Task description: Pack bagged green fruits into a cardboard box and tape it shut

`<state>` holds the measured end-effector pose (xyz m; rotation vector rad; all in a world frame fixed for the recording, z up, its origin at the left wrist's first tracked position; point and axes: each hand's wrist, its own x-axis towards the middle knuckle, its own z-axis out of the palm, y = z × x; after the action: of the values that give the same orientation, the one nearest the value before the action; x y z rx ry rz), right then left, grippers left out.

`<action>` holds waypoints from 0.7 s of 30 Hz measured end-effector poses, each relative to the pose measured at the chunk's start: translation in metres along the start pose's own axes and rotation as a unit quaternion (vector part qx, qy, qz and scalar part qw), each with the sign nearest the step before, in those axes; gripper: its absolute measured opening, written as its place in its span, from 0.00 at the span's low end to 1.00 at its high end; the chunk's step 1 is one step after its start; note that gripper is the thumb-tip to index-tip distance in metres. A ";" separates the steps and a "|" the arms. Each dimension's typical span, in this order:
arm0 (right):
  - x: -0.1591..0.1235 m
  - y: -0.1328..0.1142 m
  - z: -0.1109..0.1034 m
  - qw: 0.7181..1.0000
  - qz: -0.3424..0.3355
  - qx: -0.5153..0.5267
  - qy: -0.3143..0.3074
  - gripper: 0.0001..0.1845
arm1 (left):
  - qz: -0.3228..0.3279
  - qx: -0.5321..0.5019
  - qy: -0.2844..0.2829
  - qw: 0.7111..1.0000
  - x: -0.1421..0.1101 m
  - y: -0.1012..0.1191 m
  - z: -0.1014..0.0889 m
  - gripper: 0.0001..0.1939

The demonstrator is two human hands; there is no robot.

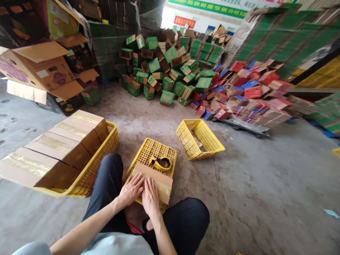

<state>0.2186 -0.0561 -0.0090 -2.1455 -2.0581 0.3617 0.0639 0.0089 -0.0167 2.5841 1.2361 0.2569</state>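
Note:
A brown cardboard box (164,183) with a strip of clear tape lies across an upturned yellow crate (143,146) between my knees. Flat on the box's near side rests my left hand (131,189), fingers stretched out. Right beside it, my right hand (151,196) presses on the same box with its fingers extended. Neither hand grips anything. Just beyond the box, a yellow and black tape dispenser (161,163) sits on the crate. The box's near edge is partly hidden under my hands.
To my left, a long yellow crate (114,136) holds several taped cardboard boxes (57,143). Another yellow crate (212,141) stands ahead on the right. Piles of green boxes (167,97) and red and blue boxes (252,92) lie farther back. Large open cartons (39,65) are stacked at left.

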 end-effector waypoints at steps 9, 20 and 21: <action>0.002 0.017 -0.010 0.992 0.113 -0.046 0.042 0.30 | -0.085 0.019 0.016 0.996 0.018 -0.013 -0.006 0.26; -0.025 0.069 0.008 0.969 0.209 0.023 0.128 0.42 | -0.103 -0.020 0.042 0.994 0.015 -0.014 0.017 0.29; -0.027 0.073 0.011 0.967 0.203 0.051 0.146 0.45 | -0.102 -0.022 0.047 0.993 0.016 -0.015 0.020 0.30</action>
<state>0.2852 -0.0869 -0.0371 -2.3805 -1.4118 0.1758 0.0681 0.0274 -0.0398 2.4097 1.4987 0.3629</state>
